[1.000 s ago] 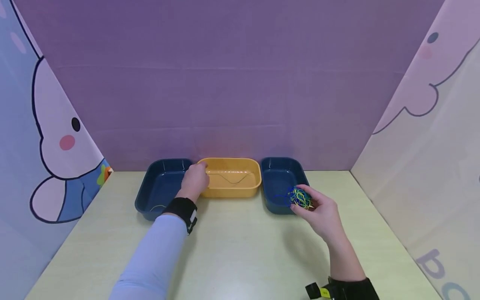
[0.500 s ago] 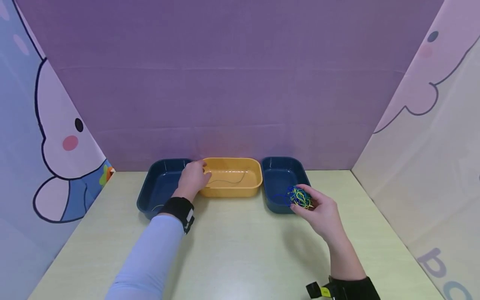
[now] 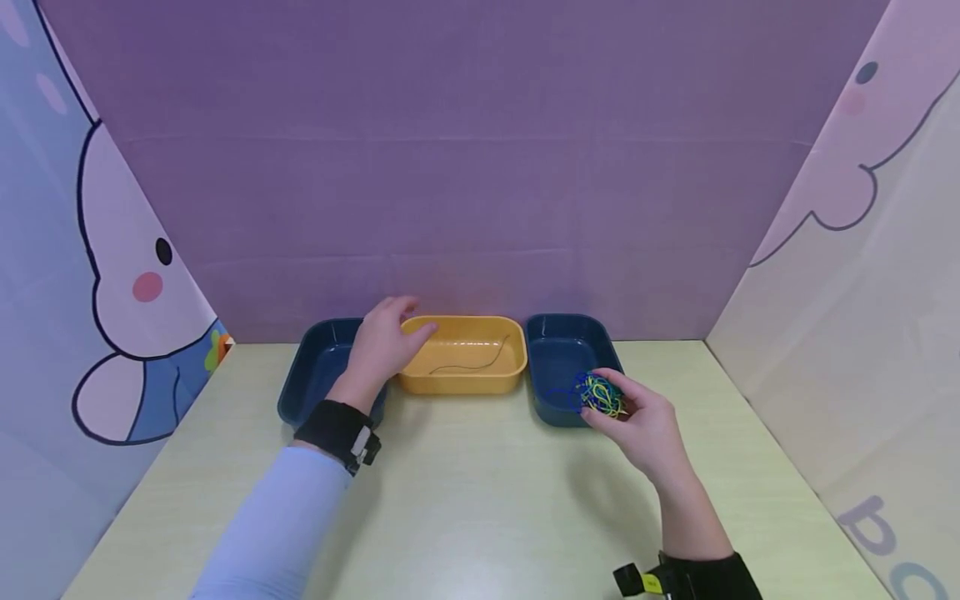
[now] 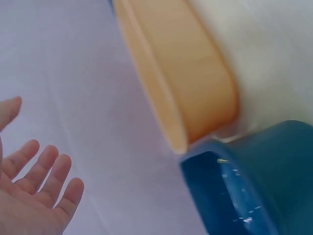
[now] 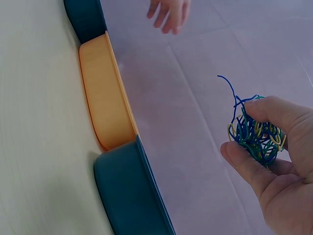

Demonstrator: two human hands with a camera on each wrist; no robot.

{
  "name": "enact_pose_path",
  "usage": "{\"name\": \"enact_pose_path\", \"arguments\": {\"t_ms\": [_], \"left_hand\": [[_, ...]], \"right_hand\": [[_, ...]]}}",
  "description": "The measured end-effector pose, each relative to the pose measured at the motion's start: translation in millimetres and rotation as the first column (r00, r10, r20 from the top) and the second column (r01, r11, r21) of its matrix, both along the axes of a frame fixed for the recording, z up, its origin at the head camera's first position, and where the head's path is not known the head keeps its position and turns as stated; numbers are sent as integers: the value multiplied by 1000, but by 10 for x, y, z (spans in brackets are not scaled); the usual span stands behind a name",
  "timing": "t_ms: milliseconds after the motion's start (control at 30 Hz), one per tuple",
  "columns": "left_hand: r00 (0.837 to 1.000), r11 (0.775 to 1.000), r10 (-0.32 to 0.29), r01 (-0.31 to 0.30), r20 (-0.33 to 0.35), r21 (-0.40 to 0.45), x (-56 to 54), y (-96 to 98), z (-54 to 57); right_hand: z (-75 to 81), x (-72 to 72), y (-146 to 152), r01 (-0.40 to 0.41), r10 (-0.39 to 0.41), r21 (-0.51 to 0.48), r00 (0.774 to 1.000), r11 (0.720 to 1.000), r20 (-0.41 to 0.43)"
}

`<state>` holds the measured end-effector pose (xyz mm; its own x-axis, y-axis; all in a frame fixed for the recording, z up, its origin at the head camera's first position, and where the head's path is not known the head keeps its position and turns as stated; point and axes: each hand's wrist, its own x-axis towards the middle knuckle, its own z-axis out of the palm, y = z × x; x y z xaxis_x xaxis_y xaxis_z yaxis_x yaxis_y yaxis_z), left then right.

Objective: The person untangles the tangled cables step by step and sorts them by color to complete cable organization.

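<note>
My right hand (image 3: pixel 637 425) pinches a tangled ball of thin wires (image 5: pixel 259 129), blue, green and yellow, between thumb and fingers. One blue wire end sticks out of it. In the head view the ball overlaps the front of the right blue tray (image 3: pixel 553 417). With fingers spread and holding nothing, my left hand (image 3: pixel 382 342) hovers where the left blue tray (image 3: pixel 318 367) meets the yellow tray (image 3: pixel 465 385). A single thin dark wire (image 3: pixel 472 368) lies curved in the yellow tray, apart from the fingers. The left forearm hides part of the left blue tray.
The three trays stand in a row at the back of the pale table (image 3: pixel 480 500), against a purple backdrop (image 3: pixel 480 167). Printed cartoon panels (image 3: pixel 142 333) close off both sides.
My left hand has let go of the thin wire, opened its fingers and lifted slightly; the wire now rests in the yellow tray. My right hand has stayed put with the wire ball.
</note>
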<state>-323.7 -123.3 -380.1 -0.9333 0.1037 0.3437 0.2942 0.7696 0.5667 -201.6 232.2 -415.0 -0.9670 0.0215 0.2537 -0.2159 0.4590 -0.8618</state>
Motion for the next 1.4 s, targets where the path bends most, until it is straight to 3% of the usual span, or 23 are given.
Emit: {"name": "enact_pose_path", "arguments": {"t_ms": [167, 333, 733, 1033, 1400], "left_hand": [[999, 996, -28, 30, -14, 81, 217, -53, 82], [997, 984, -70, 74, -29, 160, 428, -129, 69], [998, 952, -41, 56, -55, 301, 868, -297, -143], [997, 947, -44, 62, -63, 315, 904, -319, -188], [989, 938, -116, 140, -94, 318, 919, -159, -226]], "right_hand": [[4, -5, -13, 0, 0, -8, 1000, 1000, 2], [5, -12, -18, -18, 17, -25, 1000, 1000, -11], [9, -20, -36, -31, 31, -24, 999, 999, 9], [25, -8, -6, -25, 25, -7, 1000, 1000, 5], [23, 15, -8, -33, 33, 2, 999, 999, -4]]}}
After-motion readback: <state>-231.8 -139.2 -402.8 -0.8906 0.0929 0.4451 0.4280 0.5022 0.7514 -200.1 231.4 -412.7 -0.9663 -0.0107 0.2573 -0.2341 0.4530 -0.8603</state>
